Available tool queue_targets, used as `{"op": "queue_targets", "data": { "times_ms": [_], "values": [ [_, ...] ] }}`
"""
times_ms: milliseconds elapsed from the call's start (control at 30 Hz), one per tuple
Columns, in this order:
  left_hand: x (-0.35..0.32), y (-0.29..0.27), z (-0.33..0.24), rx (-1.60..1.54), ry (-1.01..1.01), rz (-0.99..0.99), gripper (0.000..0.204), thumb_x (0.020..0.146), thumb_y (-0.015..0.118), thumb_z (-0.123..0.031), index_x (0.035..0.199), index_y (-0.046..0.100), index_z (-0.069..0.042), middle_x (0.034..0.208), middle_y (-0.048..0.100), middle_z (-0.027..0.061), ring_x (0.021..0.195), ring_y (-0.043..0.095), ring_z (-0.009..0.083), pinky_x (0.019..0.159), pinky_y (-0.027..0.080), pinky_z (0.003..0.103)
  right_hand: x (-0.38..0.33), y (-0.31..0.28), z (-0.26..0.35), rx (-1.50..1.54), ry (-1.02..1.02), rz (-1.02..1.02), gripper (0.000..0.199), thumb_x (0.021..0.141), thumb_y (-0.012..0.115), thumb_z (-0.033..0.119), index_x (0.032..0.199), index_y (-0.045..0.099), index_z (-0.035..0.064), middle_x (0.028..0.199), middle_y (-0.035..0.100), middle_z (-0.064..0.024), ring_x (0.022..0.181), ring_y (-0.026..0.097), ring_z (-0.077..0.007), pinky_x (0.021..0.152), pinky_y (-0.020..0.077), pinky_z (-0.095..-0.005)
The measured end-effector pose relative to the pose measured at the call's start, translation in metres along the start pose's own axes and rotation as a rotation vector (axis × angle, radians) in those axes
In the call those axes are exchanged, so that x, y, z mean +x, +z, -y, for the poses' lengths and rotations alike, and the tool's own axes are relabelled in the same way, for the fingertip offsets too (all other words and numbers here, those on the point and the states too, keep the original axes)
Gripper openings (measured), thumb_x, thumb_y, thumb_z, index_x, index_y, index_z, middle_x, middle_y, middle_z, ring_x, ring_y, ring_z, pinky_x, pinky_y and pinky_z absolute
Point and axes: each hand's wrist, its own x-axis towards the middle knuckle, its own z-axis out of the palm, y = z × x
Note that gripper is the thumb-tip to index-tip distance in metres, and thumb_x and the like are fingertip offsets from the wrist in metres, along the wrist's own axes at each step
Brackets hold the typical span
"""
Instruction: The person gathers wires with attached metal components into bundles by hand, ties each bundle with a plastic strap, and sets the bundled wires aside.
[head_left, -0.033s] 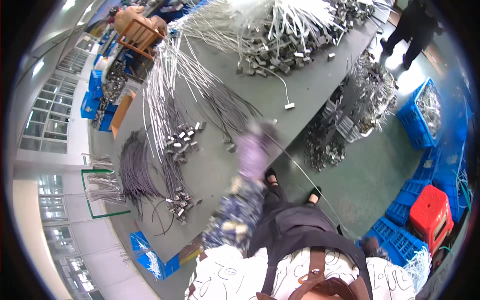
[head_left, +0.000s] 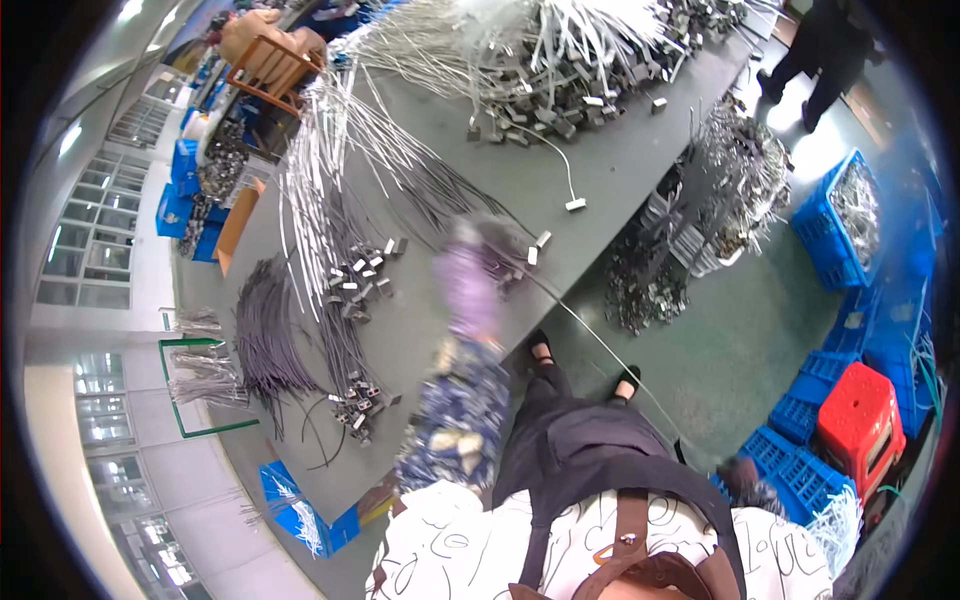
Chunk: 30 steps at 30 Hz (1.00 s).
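My left hand [head_left: 468, 275], in a lilac glove with dark fingers, reaches over the grey table near its front edge. Motion smears its fingers, so their grip cannot be read. It is at the lower ends of a bundle of dark and white cables [head_left: 440, 185]. Small white-faced connectors [head_left: 536, 248] lie just right of its fingers. From there a long thin white cable [head_left: 610, 352] runs over the edge toward my right side. My right hand [head_left: 745, 480], dark-gloved and blurred, is low at the right beside blue crates; its fingers are hidden.
Cable bundles with connectors [head_left: 360, 280] and dark cables [head_left: 268, 330] lie on the table [head_left: 420, 340]. A large connector heap [head_left: 570, 105] fills the far end. Right are a loaded white basket [head_left: 700, 255], blue crates [head_left: 835, 235] and a red stool [head_left: 862, 425]. Someone in dark clothes [head_left: 825, 55] stands beyond.
My left hand has moved left along the table edge, uncovering connectors to its right. The white cable still trails toward my right side. The whole view has shifted slightly.
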Motion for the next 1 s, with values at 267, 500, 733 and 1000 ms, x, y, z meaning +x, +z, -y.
{"op": "queue_targets", "data": {
  "times_ms": [267, 500, 733, 1000],
  "values": [
    [0.034, -0.038, 0.045, 0.444, -0.073, -0.125, 0.025, 0.092, 0.058, -0.024, 0.087, 0.061, 0.001, 0.073, 0.067, 0.0115, 0.055, 0.064, 0.0158, 0.047, 0.053, 0.027, 0.043, -0.253, 0.390, 0.084, -1.339, -0.715, 0.033, 0.083, 0.062, 0.015, 0.113, 0.056, 0.0010, 0.114, 0.056, -0.0182, 0.090, 0.060, -0.0264, 0.075, 0.0511, -0.0312],
    [0.064, -0.099, -0.007, 0.656, -0.107, -0.234, 0.023, 0.091, 0.059, -0.028, 0.087, 0.060, -0.005, 0.064, 0.060, 0.0016, 0.048, 0.055, 0.0116, 0.041, 0.045, 0.025, 0.004, -0.332, 0.512, 0.254, -0.827, -0.420, 0.049, 0.082, 0.064, 0.028, 0.124, 0.051, 0.0065, 0.118, 0.053, -0.0219, 0.101, 0.058, -0.0320, 0.088, 0.0473, -0.0395],
    [0.032, -0.051, 0.032, -0.512, -0.333, -0.100, 0.014, 0.086, 0.059, -0.015, 0.094, 0.055, -0.004, 0.075, 0.054, 0.0050, 0.059, 0.053, 0.0156, 0.053, 0.054, 0.032, 0.035, -0.324, 0.469, 0.595, -0.991, -0.282, 0.025, 0.079, 0.067, 0.022, 0.097, 0.065, 0.0030, 0.088, 0.062, -0.0111, 0.084, 0.060, -0.0218, 0.075, 0.0480, -0.0326],
    [-0.014, 0.019, 0.079, -0.205, -0.296, 0.039, 0.028, 0.094, 0.053, -0.031, 0.091, 0.053, -0.003, 0.077, 0.055, 0.0072, 0.068, 0.060, 0.0218, 0.059, 0.053, 0.037, -0.059, -0.214, 0.285, 1.503, -0.526, 0.208, 0.014, 0.080, 0.065, 0.017, 0.077, 0.058, 0.0053, 0.065, 0.053, -0.0026, 0.051, 0.047, -0.0097, 0.043, 0.0370, -0.0254]
  ]
}}
